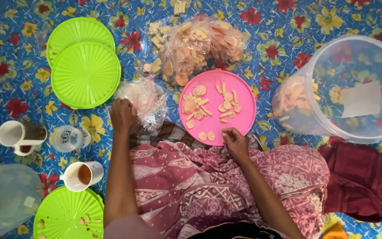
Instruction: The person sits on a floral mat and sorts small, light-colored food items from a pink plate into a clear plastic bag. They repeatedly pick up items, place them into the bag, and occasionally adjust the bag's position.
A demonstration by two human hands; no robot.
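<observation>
three green lids, one pink lid, two mugs

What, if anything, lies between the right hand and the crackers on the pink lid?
Nothing visible. The right hand rests at the near rim of the pink lid, its fingers just beside the closest crackers, with only bare lid between. The left hand is apart, on a clear plastic bag.
</observation>
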